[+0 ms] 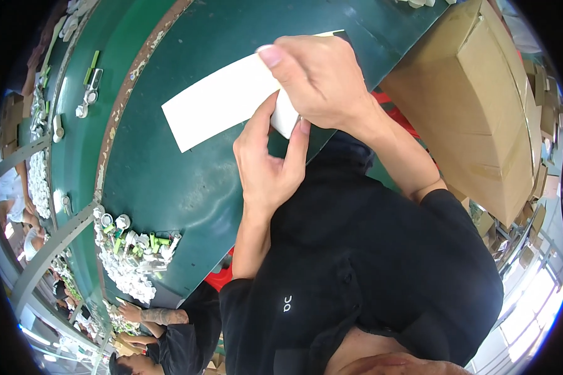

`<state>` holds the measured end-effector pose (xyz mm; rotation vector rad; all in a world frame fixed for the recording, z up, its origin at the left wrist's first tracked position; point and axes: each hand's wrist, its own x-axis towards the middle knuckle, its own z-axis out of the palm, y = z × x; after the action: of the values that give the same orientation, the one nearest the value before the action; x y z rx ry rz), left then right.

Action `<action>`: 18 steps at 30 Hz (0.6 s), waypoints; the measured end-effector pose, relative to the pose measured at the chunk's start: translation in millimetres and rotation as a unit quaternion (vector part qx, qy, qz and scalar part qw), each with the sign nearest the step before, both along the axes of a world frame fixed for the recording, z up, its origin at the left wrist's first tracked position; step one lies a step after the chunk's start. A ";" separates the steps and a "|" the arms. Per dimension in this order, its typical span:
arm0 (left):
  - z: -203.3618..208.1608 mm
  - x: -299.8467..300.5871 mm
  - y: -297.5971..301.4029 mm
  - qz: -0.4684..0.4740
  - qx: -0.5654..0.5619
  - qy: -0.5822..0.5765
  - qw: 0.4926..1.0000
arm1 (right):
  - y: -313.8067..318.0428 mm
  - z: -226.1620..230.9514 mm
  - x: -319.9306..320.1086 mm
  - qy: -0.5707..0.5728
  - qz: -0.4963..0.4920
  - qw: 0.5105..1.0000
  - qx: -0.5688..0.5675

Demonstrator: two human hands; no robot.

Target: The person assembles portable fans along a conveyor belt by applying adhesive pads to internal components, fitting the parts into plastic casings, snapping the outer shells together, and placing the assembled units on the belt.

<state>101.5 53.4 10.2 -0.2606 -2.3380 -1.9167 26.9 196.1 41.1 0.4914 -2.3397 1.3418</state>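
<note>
Between the thumb and forefinger of my left hand (pixel 266 169) is a small, smooth white piece (pixel 285 116) with a pointed lower end. My right hand (pixel 325 78) is closed over the upper part of this piece, its thumb stretched to the left. That hand hides the rest of the piece and its own curled fingers. A long white rectangular strip (pixel 216 100), a sheet or flat box, lies behind both hands on the green table (pixel 194 187). Past my right knuckles a dark corner with a pale yellow edge shows.
A pile of white and light-green small parts (pixel 138 256) sits at the table's left. Beyond a worn rim runs a green belt (pixel 106 37) with a few small devices. A large cardboard box (pixel 475 106) stands at right. Another person (pixel 181 337) works at lower left.
</note>
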 end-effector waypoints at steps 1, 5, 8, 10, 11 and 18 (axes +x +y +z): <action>1.5 -1.5 -4.5 -0.027 -0.055 -0.033 0.998 | -2.1 0.4 1.7 0.011 -0.007 0.997 0.080; -5.6 -4.8 -14.3 -0.113 0.340 -0.242 0.902 | -0.7 19.1 8.1 -0.092 0.031 0.995 -0.028; -22.9 -10.3 -26.2 -0.192 0.611 -0.225 0.734 | 13.8 20.7 3.4 -0.109 -0.017 0.987 -0.115; -25.7 -13.2 -28.9 -0.192 0.640 -0.221 0.711 | 26.8 15.0 0.3 -0.139 -0.018 0.985 -0.105; -25.3 -13.9 -31.3 -0.197 0.672 -0.220 0.679 | 32.0 10.3 -0.3 -0.159 -0.008 0.983 -0.093; -21.5 -20.5 -38.4 -0.098 0.555 -0.170 0.808 | 37.2 -26.6 0.0 -0.177 -0.019 0.978 -0.108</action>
<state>81.0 15.1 -11.3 -0.0239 -0.9162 -3.2176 26.9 233.3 14.5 0.1487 -2.4135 1.7613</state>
